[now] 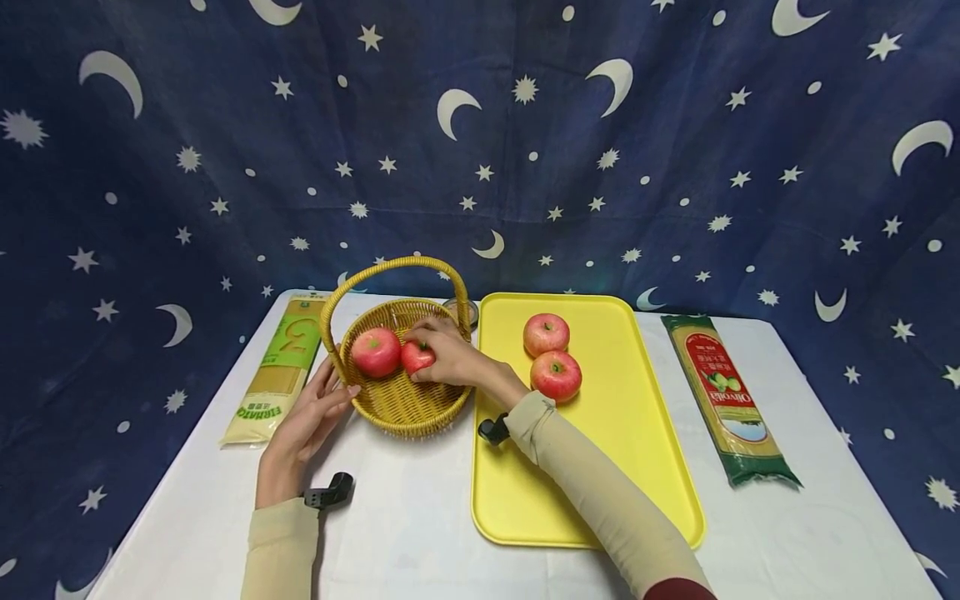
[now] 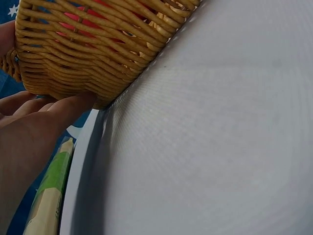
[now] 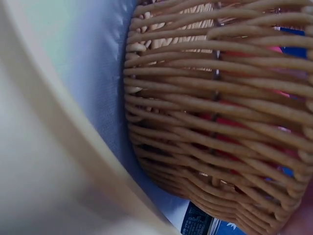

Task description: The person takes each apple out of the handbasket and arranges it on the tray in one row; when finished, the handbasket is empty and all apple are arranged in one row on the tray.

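Note:
A yellow wicker basket with a tall arched handle stands on the white table. One red apple lies inside it on the left. Beside that one, my right hand reaches over the rim and grips another red apple, partly covered by the fingers. My left hand holds the basket's left side, its thumb at the rim and other fingers along the outer wall. In the left wrist view, the fingers of this hand touch the woven wall. The basket's weave hides the right hand's grip in the right wrist view.
Right of the basket lies a yellow tray with two apples on it, under the right forearm. Pasta packs lie at the left and right. A round dark-rimmed container is partly hidden behind the basket.

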A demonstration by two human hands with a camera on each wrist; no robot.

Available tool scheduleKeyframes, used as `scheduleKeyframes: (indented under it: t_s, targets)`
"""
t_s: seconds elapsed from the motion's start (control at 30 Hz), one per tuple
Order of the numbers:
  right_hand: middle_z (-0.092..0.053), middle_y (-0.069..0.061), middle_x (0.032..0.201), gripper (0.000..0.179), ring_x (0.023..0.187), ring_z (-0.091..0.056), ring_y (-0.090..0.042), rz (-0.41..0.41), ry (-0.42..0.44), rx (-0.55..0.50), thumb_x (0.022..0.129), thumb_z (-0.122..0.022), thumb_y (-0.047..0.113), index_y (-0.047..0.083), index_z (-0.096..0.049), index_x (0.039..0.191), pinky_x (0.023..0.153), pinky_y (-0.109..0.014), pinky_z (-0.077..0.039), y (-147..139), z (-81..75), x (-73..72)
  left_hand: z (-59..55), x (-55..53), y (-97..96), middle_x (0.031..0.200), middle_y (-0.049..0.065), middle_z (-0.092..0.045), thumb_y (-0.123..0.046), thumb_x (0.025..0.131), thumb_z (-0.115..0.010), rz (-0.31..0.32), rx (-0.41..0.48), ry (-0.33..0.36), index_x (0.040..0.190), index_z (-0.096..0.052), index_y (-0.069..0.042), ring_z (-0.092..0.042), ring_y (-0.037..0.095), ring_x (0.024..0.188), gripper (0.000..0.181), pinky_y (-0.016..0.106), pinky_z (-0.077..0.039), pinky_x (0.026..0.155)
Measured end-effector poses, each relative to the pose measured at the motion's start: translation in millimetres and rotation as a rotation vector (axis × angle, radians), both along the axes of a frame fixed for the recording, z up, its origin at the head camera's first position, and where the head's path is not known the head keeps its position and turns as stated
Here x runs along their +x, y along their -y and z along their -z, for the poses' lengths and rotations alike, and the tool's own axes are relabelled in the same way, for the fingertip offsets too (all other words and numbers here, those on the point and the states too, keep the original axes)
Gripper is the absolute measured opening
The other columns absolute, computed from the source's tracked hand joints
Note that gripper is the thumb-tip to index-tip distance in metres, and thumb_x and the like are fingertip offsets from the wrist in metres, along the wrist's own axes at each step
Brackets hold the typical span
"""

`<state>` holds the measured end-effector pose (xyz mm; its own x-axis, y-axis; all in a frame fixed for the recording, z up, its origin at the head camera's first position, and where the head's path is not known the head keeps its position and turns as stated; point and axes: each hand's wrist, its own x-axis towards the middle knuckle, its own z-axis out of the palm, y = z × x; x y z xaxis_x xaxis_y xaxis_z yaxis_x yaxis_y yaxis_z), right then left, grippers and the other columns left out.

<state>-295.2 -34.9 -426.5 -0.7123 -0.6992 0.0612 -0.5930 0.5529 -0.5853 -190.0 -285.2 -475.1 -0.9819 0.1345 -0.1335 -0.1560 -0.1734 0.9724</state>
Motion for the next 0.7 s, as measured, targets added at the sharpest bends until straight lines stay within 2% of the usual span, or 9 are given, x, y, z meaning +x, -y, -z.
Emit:
scheduleKeyframes:
  t_s: [0.2,0.4,0.7]
  targets:
    - [-0.049,-0.009,0.150,0.070,0.143,-0.037,-0.038,-0.028,0.020,0.020,0.082,-0.087,0.024,0.013,-0.058,0.145,0.117,-0.053,-0.038,-4.9,2.9,2.0,-0.4,0.4,-0.4,0.175,0.007,0.004,-0.003,0.099,-0.060,-0.003,0.018,0.005,0.167,0.002,-0.022,-0.005,0.028,0.160,0.094,0.037,-0.027,0.122]
    - [-0.055,-0.008,0.148,0.073,0.136,-0.050,-0.026,-0.106,0.045,0.035,0.080,-0.087,0.023,0.015,-0.056,0.146,0.115,-0.040,-0.044,-6.5,3.2,2.3,-0.3,1.0,0.3,0.175,0.007,0.004,-0.002,0.099,-0.059,-0.001,0.028,0.005,0.167,0.003,-0.022,-0.005,0.028,0.160,0.094,0.040,-0.024,0.122]
    - [-0.060,-0.006,0.144,0.070,0.132,-0.055,-0.022,-0.090,0.013,0.021,0.080,-0.088,0.024,0.015,-0.060,0.143,0.112,-0.037,-0.047,-10.3,-0.5,8.7,2.2,0.4,1.2,0.174,0.009,0.006,0.000,0.100,-0.056,0.020,0.051,-0.025,0.167,0.005,-0.019,0.000,0.029,0.160,0.092,0.020,-0.038,0.115]
